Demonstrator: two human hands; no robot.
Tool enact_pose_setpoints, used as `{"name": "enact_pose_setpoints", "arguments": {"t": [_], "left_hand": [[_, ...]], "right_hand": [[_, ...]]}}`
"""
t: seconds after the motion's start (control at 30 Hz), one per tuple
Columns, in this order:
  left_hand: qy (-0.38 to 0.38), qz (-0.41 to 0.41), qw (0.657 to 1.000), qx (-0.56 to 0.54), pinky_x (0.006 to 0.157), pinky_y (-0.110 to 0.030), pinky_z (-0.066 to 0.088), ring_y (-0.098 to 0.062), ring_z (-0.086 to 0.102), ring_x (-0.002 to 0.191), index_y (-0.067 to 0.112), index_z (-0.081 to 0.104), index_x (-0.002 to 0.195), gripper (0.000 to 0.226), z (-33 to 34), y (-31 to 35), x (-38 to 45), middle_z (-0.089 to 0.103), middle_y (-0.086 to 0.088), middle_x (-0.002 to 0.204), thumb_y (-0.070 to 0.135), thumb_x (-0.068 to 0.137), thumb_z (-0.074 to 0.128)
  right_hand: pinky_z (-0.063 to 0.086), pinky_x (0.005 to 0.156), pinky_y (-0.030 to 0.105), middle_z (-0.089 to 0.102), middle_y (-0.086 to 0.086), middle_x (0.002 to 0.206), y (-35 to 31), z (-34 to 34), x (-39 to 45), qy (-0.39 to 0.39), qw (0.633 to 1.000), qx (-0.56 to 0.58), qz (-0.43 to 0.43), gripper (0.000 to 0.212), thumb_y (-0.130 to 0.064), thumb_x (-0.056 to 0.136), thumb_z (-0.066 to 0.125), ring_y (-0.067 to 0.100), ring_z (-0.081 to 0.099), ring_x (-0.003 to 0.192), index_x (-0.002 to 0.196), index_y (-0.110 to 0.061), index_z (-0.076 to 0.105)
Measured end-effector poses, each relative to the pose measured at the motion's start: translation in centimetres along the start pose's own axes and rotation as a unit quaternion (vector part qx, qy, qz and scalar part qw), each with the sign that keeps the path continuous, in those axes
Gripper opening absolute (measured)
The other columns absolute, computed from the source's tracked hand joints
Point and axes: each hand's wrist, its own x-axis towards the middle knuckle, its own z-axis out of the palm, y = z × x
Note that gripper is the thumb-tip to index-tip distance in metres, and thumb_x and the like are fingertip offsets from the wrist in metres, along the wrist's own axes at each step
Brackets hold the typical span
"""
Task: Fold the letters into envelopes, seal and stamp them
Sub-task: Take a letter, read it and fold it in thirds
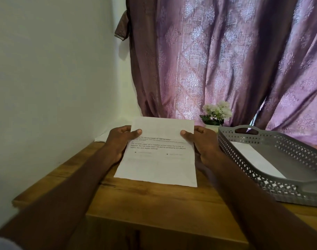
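You pinch the letter (157,156) at both side edges, left hand (118,141) and right hand (204,143), its top third folding over above the bench (154,201). Uneven pull could skew the crease; the far edge seems lifted, though it's blurry.

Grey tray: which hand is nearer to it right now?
Right. The right hand grips the letter's right edge, just beside the grey tray's near-left wall. The left hand holds the letter's left edge, with the whole sheet between it and the tray.
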Motion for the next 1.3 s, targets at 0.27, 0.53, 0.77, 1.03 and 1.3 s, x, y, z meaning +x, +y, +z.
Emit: {"name": "enact_pose_setpoints", "arguments": {"t": [0.27,0.53,0.77,1.03,1.3], "left_hand": [[0.005,0.018,1.0,-0.007,0.072,-0.039,0.065,-0.033,0.078,0.093,0.007,0.075,0.106,0.021,0.0,-0.2,0.1,0.08,-0.015,0.103,-0.003,0.088,0.075],[0.049,0.016,0.998,-0.026,0.085,-0.047,0.064,-0.041,0.076,0.091,0.01,0.079,0.095,0.014,0.3,0.0,0.6,0.078,-0.02,0.096,0.002,0.091,0.068],[0.037,-0.019,0.994,-0.103,0.083,-0.044,0.063,-0.038,0.071,0.104,-0.003,0.074,0.112,0.036,0.4,0.6,0.3,0.079,-0.017,0.104,0.017,0.094,0.05],[0.071,0.012,0.997,-0.041,0.079,-0.039,0.062,-0.029,0.073,0.103,0.017,0.08,0.105,0.016,0.3,-0.1,0.4,0.08,-0.007,0.105,0.015,0.096,0.067],[0.097,0.02,0.994,-0.039,0.086,-0.044,0.062,-0.03,0.074,0.098,0.012,0.076,0.106,0.025,0.2,0.3,0.3,0.08,-0.01,0.101,0.031,0.09,0.078]], "right_hand": [[0.061,0.055,0.028,0.08,0.005,0.086,0.2,-0.2,0.4,-0.035,0.999,-0.022,-0.01,0.033,0.018,0.086,0.067,0.019,0.078,0.072,0.112,-0.003,0.071],[0.058,0.052,0.025,0.077,0.008,0.084,0.7,0.1,1.2,0.029,0.999,-0.023,-0.01,0.03,0.01,0.093,0.06,0.025,0.073,0.074,0.083,-0.009,0.081],[0.059,0.057,0.03,0.077,0.015,0.1,0.3,0.1,1.4,0.035,0.998,0.025,0.051,0.037,-0.009,0.073,0.082,0.029,0.075,0.082,0.109,-0.005,0.075],[0.06,0.064,0.033,0.078,0.015,0.098,0.3,-0.1,1.5,0.033,0.998,0.023,0.049,0.033,-0.014,0.077,0.08,0.029,0.076,0.085,0.109,-0.005,0.075],[0.057,0.099,0.049,0.078,0.014,0.104,0.9,0.2,1.7,0.041,0.999,-0.033,-0.01,0.018,0.001,0.088,0.069,0.035,0.071,0.107,0.1,-0.008,0.08]]}}
